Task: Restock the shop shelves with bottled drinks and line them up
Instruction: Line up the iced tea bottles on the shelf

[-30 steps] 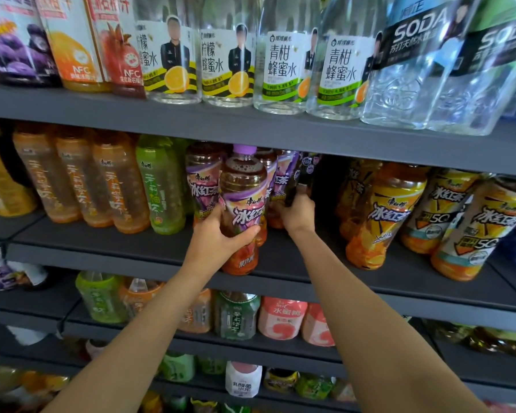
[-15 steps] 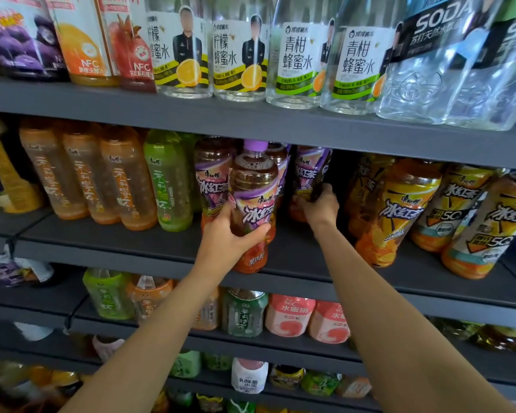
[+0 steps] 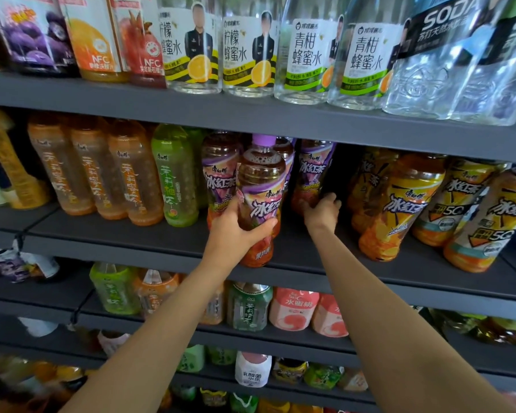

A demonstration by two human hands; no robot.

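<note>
My left hand [image 3: 236,234] grips a purple-capped iced tea bottle [image 3: 261,186] round its middle, holding it upright at the front of the dark grey middle shelf [image 3: 137,234]. Deeper in the shelf, my right hand [image 3: 322,211] holds the lower part of another purple-labelled tea bottle [image 3: 312,171] that stands in the row behind. A third bottle of the same kind [image 3: 219,171] stands just left of the one in my left hand.
Orange tea bottles [image 3: 90,171] and a green one [image 3: 175,174] stand to the left, yellow iced tea bottles [image 3: 399,207] to the right. A dark gap lies between the purple and yellow rows. The upper shelf [image 3: 280,117] hangs low overhead with water bottles.
My right hand has shifted to the right and slid the back purple bottle more upright. The left hand keeps its grip on the front bottle, almost still.
</note>
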